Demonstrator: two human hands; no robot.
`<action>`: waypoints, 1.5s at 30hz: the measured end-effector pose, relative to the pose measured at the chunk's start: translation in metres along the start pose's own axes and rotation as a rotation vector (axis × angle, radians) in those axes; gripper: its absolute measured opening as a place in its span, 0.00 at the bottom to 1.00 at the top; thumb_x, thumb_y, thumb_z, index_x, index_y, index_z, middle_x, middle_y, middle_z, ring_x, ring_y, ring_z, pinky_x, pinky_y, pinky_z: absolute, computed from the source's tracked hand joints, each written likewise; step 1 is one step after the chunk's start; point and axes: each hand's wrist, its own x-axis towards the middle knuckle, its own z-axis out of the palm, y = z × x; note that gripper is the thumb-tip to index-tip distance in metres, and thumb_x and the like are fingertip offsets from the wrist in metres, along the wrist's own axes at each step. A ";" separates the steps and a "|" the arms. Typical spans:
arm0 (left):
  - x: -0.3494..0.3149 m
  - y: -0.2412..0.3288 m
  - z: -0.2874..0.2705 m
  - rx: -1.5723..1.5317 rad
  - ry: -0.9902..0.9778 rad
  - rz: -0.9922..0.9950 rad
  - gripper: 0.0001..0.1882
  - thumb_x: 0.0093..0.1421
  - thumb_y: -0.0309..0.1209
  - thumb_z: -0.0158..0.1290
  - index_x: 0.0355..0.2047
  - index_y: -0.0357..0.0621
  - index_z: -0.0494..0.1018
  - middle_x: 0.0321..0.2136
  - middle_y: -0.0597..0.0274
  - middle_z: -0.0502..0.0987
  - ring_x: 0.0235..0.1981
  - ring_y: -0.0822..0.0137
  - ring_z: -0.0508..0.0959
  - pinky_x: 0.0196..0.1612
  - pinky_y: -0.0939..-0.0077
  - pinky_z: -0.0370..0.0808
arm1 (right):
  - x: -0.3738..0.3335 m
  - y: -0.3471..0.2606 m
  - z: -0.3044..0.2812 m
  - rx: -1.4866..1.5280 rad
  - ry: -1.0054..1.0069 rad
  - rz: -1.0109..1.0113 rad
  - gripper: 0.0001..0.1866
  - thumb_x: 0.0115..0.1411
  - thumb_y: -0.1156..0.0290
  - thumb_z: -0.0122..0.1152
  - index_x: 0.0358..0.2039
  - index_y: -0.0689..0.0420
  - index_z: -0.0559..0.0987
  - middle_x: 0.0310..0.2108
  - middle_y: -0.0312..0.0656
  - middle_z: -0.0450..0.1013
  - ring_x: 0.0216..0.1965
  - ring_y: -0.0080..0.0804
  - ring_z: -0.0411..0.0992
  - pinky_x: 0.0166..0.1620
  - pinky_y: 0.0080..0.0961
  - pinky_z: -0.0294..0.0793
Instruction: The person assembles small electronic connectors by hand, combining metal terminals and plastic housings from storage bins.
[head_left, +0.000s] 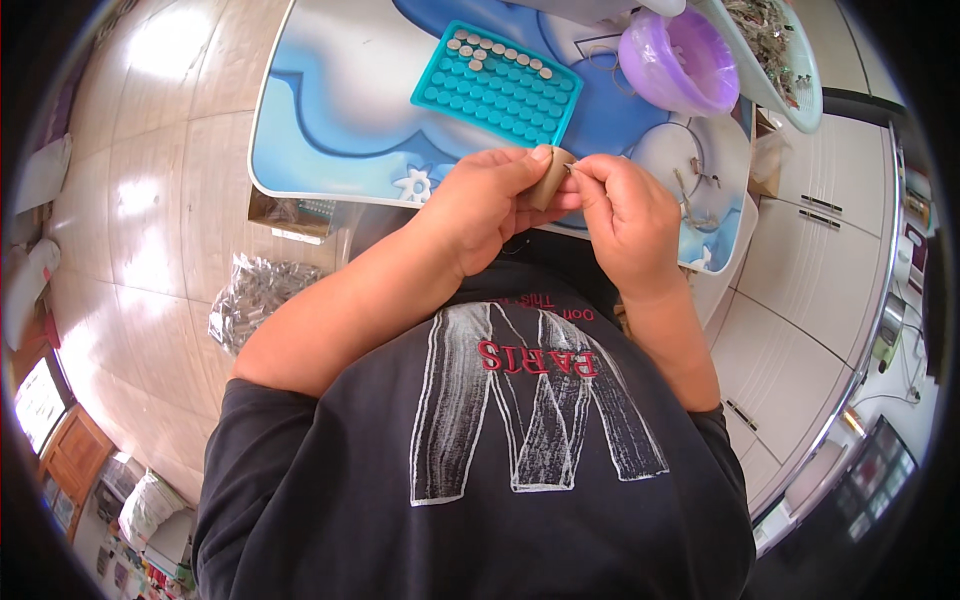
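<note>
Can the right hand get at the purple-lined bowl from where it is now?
Probably yes: the purple-lined bowl sits open beyond the right hand, with nothing between, though that hand is pinching something small against the tan piece.

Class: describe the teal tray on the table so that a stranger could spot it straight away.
Start at the blue and white table. Beyond the hands, left of the purple bowl, lies the teal tray. It alone is a flat rectangle with a grid of round pockets, a few at its far edge holding small pale discs.
</note>
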 end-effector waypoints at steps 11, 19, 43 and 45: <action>0.003 0.003 -0.002 0.001 -0.038 0.006 0.18 0.67 0.35 0.39 0.46 0.32 0.67 0.36 0.58 0.75 0.38 0.70 0.77 0.49 0.73 0.73 | 0.001 0.007 0.000 0.052 -0.057 0.059 0.06 0.51 0.77 0.60 0.31 0.61 0.74 0.24 0.42 0.74 0.24 0.36 0.73 0.27 0.29 0.72; -0.005 0.004 0.001 0.122 -0.229 -0.021 0.18 0.66 0.38 0.41 0.42 0.32 0.67 0.36 0.56 0.75 0.36 0.69 0.75 0.43 0.76 0.73 | -0.002 0.008 -0.014 1.111 -0.304 0.711 0.11 0.61 0.70 0.54 0.40 0.64 0.73 0.27 0.38 0.73 0.27 0.22 0.72 0.33 0.18 0.73; 0.048 0.199 0.073 2.028 0.991 1.356 0.16 0.51 0.42 0.55 0.24 0.39 0.77 0.30 0.51 0.76 0.39 0.50 0.74 0.44 0.59 0.68 | -0.204 0.143 -0.220 0.936 0.447 0.802 0.17 0.58 0.57 0.57 0.34 0.60 0.72 0.23 0.35 0.67 0.20 0.20 0.62 0.21 0.15 0.59; 0.059 0.201 0.076 2.192 1.025 1.212 0.16 0.51 0.42 0.55 0.25 0.39 0.77 0.31 0.50 0.76 0.39 0.50 0.74 0.44 0.59 0.68 | -0.221 0.154 -0.216 0.741 0.564 0.996 0.15 0.58 0.59 0.58 0.34 0.60 0.73 0.22 0.34 0.67 0.20 0.19 0.62 0.21 0.14 0.59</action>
